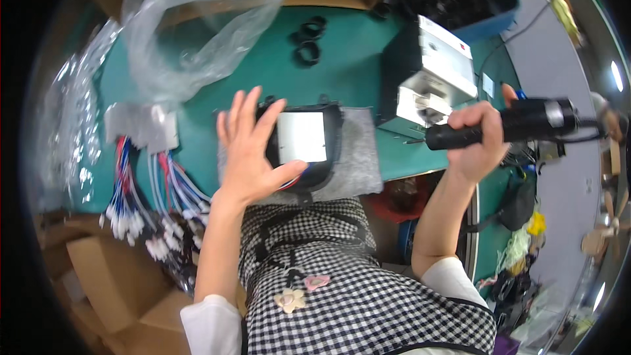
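My left hand (248,151) lies with spread fingers over the left side of a black plastic housing (334,141). A pale rectangular plate (302,137) is set in the housing, and a bit of red and blue wire shows by my thumb. The housing rests on a grey cloth (363,158). On the right, my right hand (478,144) is closed around a black electric screwdriver (539,120), held nearly level. Its bit points left, close to the front of a black-and-white box-shaped screw feeder (447,52); whether it touches anything cannot be made out.
Bundled wires with white connectors (125,220) hang over the table's left edge beneath a silvery sheet (141,125). A clear plastic bag (164,39) lies far left. Black rings (307,52) sit behind the housing. A blue bin (490,20) stands far right, cardboard boxes (98,276) lower left.
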